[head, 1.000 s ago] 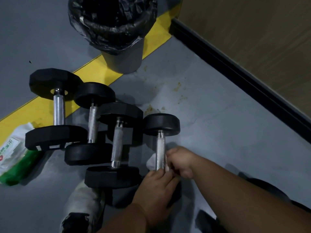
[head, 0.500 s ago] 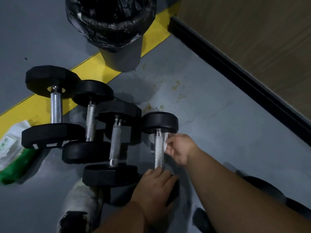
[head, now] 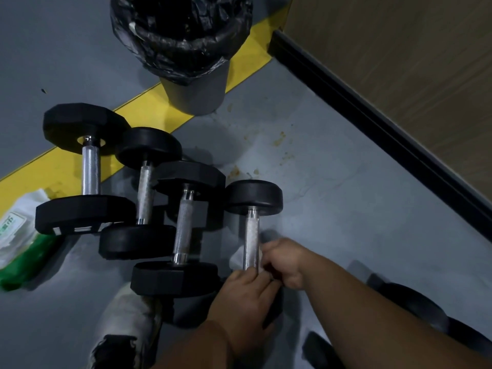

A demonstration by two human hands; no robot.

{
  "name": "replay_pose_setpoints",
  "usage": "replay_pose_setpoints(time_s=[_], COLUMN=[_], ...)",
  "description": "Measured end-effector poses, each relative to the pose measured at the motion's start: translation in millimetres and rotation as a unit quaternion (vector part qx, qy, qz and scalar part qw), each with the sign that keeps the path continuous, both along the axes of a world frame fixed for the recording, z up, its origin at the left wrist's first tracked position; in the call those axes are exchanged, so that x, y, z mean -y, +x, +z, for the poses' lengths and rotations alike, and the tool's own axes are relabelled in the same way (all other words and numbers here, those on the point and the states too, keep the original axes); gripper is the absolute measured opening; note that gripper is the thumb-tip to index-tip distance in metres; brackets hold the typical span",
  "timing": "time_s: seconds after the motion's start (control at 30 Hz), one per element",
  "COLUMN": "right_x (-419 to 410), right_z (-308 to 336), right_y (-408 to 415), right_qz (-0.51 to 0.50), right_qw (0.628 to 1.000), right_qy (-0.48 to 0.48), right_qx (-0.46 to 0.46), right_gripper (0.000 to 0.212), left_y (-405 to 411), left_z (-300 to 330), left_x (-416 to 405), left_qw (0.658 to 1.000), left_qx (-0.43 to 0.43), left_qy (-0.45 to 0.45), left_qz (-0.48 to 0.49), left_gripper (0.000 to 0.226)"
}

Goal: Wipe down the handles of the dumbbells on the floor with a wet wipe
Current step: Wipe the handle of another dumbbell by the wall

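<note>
Dumbbells: four lie side by side on grey floor (head: pixel 346 209), black heads, knurled steel handles. Left hand (head: pixel 246 296) presses flat on the rightmost dumbbell (head: pixel 253 222), near head. Right hand (head: pixel 286 262) curls the white wet wipe (head: pixel 237 258) round its handle's near end.

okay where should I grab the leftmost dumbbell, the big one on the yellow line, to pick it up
Grip the leftmost dumbbell at the middle of its bare knurled steel handle, coming down from above. It lies flat on the floor, the handle open on top between two wide black heads, which are too broad to grasp.
</note>
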State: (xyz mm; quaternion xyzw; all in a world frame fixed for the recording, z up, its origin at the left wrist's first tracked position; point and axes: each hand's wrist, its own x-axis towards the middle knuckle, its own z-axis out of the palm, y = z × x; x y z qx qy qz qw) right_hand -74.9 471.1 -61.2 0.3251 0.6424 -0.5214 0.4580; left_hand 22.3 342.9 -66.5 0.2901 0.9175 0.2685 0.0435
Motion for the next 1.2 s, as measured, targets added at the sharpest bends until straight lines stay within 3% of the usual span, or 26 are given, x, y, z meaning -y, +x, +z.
replay_pose_setpoints(time_s=[0.07, 0.23, 0.27, 0.4, 0.43, 0.47, 0.57, 0.6, 0.7, 0.77, 0.83, 0.93, 0.97, 1.1, 1.2], right_x=[-6, 14, 18, 10, 7, 5, 10, 11, 5, -3, 0, 14, 16, -5, -13], right_z=[3, 6, 5, 8, 8, 6, 4, 5, 14, 15, 16, 18, 19, 26, 20], right_y=[-1, -15, -10, -3, -10, -17, -32, -29, -4, -2, -13, -22, -19, -1, -23], right_qz=[0.047, -0.155, -0.148, 0.059, 0.07, 0.051, -0.148, -0.164, 0.028, 0.094, 0.044, -0.169, -0.172, 0.101, 0.073], right_qw=[0.999, 0.983, 0.985, 0.994, 0.993, 0.994, 0.984, 0.982, 0.999, 0.995, 0.997, 0.981, 0.98, 0.994, 0.995], right_qy=[-0.007, -0.028, -0.015, 0.057, 0.06, 0.055, 0.012, -0.004, 0.01, 0.016, 0.021, -0.03, -0.044, 0.031, 0.03], right_qx=[0.001, -0.091, -0.088, -0.077, -0.078, -0.086, -0.097, -0.094, -0.031, -0.01, -0.056, -0.093, -0.087, -0.032, -0.055], right_gripper=[0.04, 0.041, 0.037, 0.025, 0.027, 0.029, 0.035, 0.038, 0.036, 0.035, 0.034, 0.041, 0.043, 0.032, 0.039], left_y=[0, 0, 0, -1, -1, -1, -1, -1, -2, -2, -3, -5, -6, -16, -23], left_z=[0, 4, 4, 5, 5, 4, 3, 3, 6, 9, 12, 14, 17, 44, 41], left_x=[-1, 0, 0, -1, -1, 0, 1, 0, 1, 0, 0, 1, -2, -37, -52], left_qw=[1.0, 1.0, 1.0, 1.0, 1.0, 1.0, 1.0, 1.0, 1.0, 0.999, 0.997, 0.993, 0.989, 0.966, 0.94], left_qx=[-0.003, -0.006, -0.007, -0.003, 0.0, 0.004, 0.013, 0.013, 0.021, 0.047, 0.064, 0.091, 0.103, 0.121, 0.127], left_qy=[0.006, -0.004, -0.003, -0.003, -0.007, -0.012, -0.011, -0.012, -0.013, -0.019, -0.038, -0.074, -0.102, -0.228, -0.315], left_qz=[0.004, 0.0, 0.001, 0.002, -0.001, -0.006, -0.014, -0.014, -0.009, -0.011, -0.019, -0.024, -0.027, -0.03, -0.03], left_gripper=[0.054, 0.05, 0.051, 0.05, 0.052, 0.054, 0.059, 0.059, 0.058, 0.059, 0.058, 0.051, 0.051, 0.048, 0.041])
